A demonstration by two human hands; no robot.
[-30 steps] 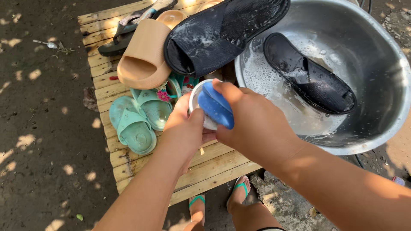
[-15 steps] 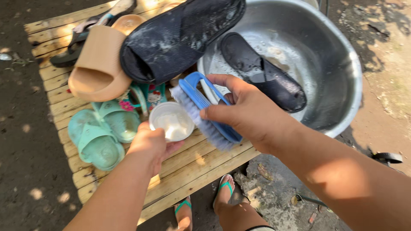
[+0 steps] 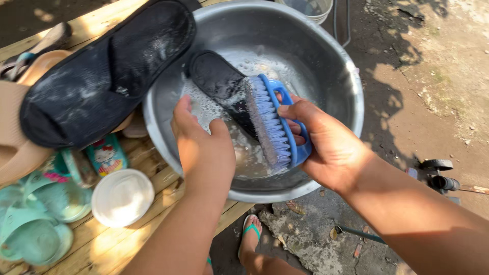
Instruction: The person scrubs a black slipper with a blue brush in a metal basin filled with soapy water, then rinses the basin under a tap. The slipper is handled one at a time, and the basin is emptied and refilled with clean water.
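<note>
My right hand [image 3: 326, 145] grips a blue scrub brush [image 3: 275, 122] with pale bristles, held over a big metal basin [image 3: 326, 56] of soapy water. A black slipper [image 3: 219, 81] lies in the basin, partly under the brush. My left hand [image 3: 201, 145] reaches over the basin's near rim toward the slipper, fingers spread, holding nothing. A small white bowl [image 3: 122, 197] sits on the wooden pallet [image 3: 117, 244] left of the basin.
A second black slipper [image 3: 102, 76], soapy, rests across the pallet and basin rim. Tan slippers [image 3: 15, 132], green children's sandals [image 3: 35, 224] and a patterned sandal [image 3: 106, 155] lie on the pallet. My sandalled foot [image 3: 250, 237] stands on the dirt ground. A bucket [image 3: 308, 7] is behind.
My left hand has put the white bowl down on the pallet and moved to the basin. My right hand has carried the brush from the bowl over the slipper in the water.
</note>
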